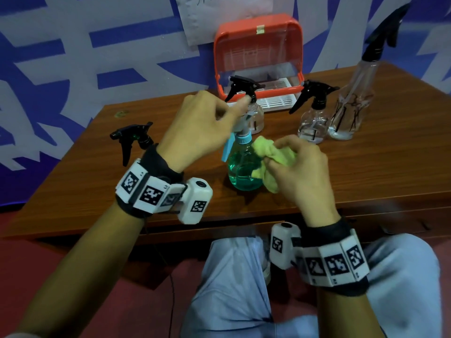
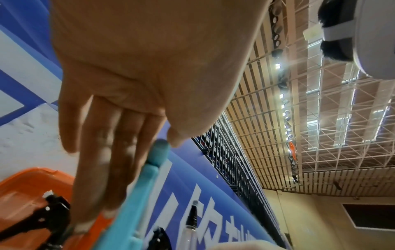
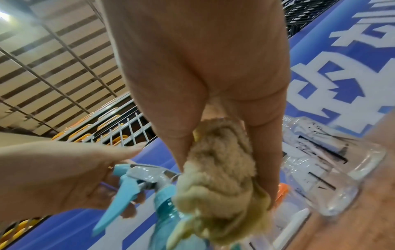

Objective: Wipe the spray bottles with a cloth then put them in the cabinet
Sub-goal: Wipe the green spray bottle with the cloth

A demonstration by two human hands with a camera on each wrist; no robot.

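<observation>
A teal spray bottle (image 1: 244, 167) with a light blue trigger head (image 3: 132, 179) stands upright near the table's front. My left hand (image 1: 227, 115) grips that head from above, its fingers curled round it by the trigger (image 2: 149, 177). The right hand (image 1: 288, 154) holds a bunched yellow-green cloth (image 1: 271, 152) and presses it against the bottle's right shoulder. In the right wrist view the cloth (image 3: 220, 169) sits pinched between thumb and fingers, beside the bottle's neck (image 3: 166, 199). The orange cabinet (image 1: 258, 52) stands at the back with its lid raised.
Behind the teal bottle stands a small clear bottle (image 1: 256, 115). To the right are another small clear one (image 1: 313, 125) and a tall clear one (image 1: 351, 106). A black-triggered green bottle (image 1: 136, 140) is partly hidden behind my left wrist. The wooden table (image 1: 378, 167) ends near my knees.
</observation>
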